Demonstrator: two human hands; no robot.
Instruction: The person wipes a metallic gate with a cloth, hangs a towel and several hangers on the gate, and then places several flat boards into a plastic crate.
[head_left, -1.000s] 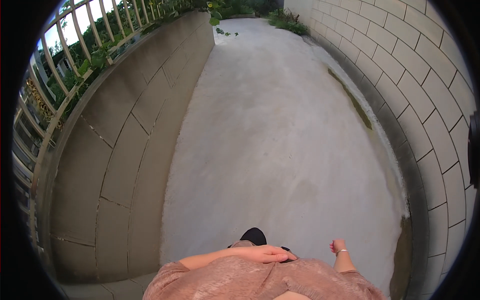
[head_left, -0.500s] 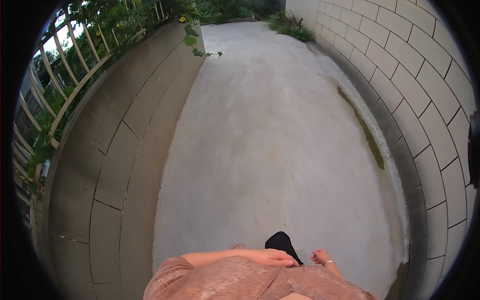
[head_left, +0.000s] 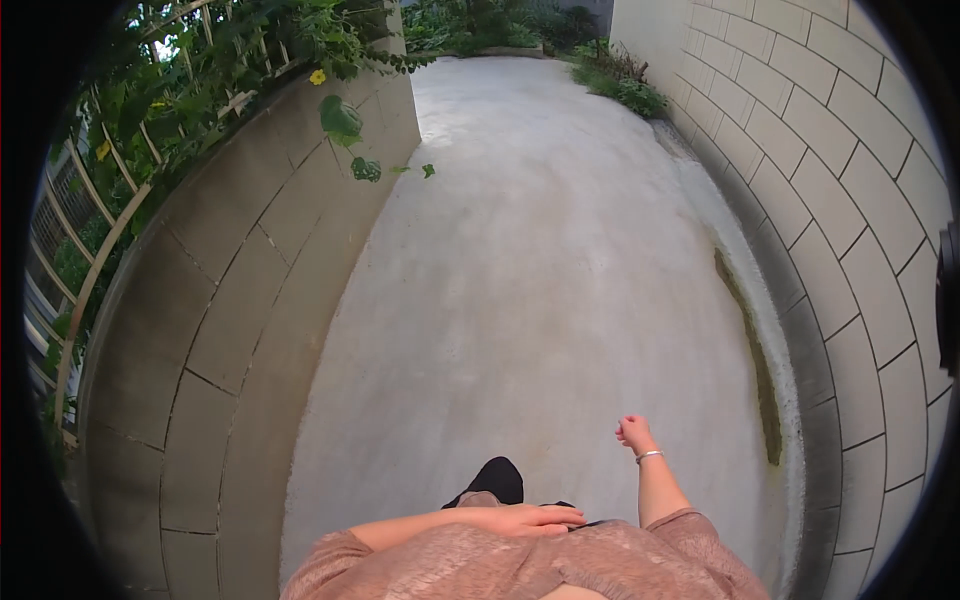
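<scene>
Across the front of my brownish-pink top (head_left: 450, 560) lies my left hand (head_left: 535, 518), flat, with its fingers stretched out and nothing held. My right hand (head_left: 633, 432) is out ahead of my body over the pale concrete path (head_left: 500, 300). Its fingers are curled in, and no object shows in them. A silver bracelet (head_left: 650, 455) circles that wrist. Below, a dark shoe (head_left: 498, 480) shows in front of my top, left of the right hand. The other foot is mostly hidden by my body.
A low wall (head_left: 200, 350) with a metal fence (head_left: 90, 190) and leafy vines (head_left: 340, 118) runs along the left. On the right stands a pale block wall (head_left: 860, 260), with a dark green strip (head_left: 755, 360) along its foot. Plants (head_left: 625, 88) grow farther ahead.
My right hand has swung forward and up from beside my body. The shoe in front is now on the left instead of the right. The walls and vines have come nearer.
</scene>
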